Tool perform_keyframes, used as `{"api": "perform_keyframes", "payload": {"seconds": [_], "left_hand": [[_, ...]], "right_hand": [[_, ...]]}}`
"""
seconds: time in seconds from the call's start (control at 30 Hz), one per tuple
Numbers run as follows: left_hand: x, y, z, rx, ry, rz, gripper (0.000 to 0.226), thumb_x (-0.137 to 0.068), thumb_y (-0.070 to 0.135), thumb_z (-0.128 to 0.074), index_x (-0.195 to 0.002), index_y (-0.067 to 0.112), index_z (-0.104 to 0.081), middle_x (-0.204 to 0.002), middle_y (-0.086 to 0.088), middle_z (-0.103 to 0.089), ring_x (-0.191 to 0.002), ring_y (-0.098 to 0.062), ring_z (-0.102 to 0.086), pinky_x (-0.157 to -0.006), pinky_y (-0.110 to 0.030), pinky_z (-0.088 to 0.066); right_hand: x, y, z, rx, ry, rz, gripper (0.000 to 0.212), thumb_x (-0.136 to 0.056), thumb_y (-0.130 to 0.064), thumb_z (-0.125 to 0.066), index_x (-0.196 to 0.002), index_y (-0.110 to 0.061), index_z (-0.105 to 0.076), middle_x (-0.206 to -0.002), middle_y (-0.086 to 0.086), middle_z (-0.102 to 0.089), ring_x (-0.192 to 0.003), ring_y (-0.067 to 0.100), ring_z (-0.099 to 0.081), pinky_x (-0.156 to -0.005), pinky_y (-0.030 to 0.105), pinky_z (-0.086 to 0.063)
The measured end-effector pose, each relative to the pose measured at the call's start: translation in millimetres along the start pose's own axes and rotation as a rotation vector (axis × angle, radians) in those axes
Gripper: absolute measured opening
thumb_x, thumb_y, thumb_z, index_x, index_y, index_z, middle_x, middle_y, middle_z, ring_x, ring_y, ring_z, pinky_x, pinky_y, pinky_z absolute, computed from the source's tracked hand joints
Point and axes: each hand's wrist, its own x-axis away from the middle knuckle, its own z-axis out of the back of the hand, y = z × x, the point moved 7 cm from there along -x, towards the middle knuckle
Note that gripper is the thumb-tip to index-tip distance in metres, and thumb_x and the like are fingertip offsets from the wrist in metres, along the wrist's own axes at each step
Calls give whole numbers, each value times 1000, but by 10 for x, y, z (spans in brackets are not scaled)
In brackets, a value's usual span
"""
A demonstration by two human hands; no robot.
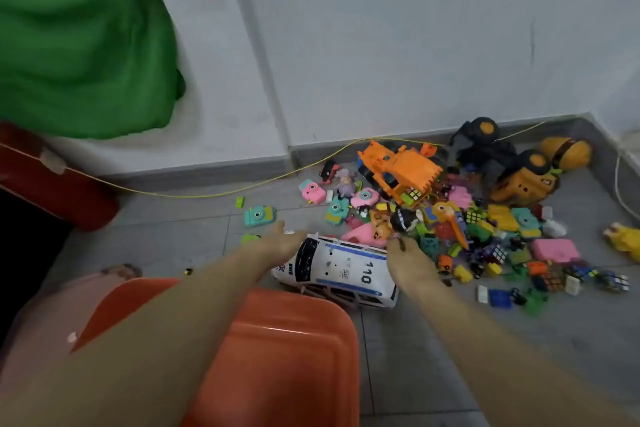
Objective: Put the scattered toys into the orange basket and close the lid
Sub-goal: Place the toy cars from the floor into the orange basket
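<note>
Head view, white police car (pixel 341 270), blue stripes

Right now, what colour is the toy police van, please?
White with blue stripes, police van; head view.

police car (pixel 341 270) before toy pile (pixel 460 215), behind basket lid (pixel 287 350)

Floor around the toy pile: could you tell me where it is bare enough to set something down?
Bare grey floor lies right of the orange basket, below the pile's small blocks. Another free patch sits left of the teal toy camera, below the yellow cord. Between the white police van and the orange truck it is crowded.
</note>
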Motion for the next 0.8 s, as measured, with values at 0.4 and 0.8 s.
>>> {"api": "perform_keyframes", "payload": {"seconds": [0.4,0.8], "left_hand": [[-195,-165,-175,215,-171,218,107,-66,88,-41,-151,25,-32,-153,-20,-34,-130,-46,-44,-90,-52,-46],[650,54,654,832,157,-119,90,-67,72,-69,-131,22,-30,-115,-1,-53,-96,-28,-62,-87,-49,-55]], "right_hand": [[-169,227,-299,-424,-38,-164,60,-78,-70,-31,-113,-28,-54,-101,10,-71,-89,35,-70,-86,54,-56],[877,-853,352,-514,314,250,27,-90,-57,-37,-86,-30,-37,-95,7,-57,-84,26,-59,-72,42,-49]]}}
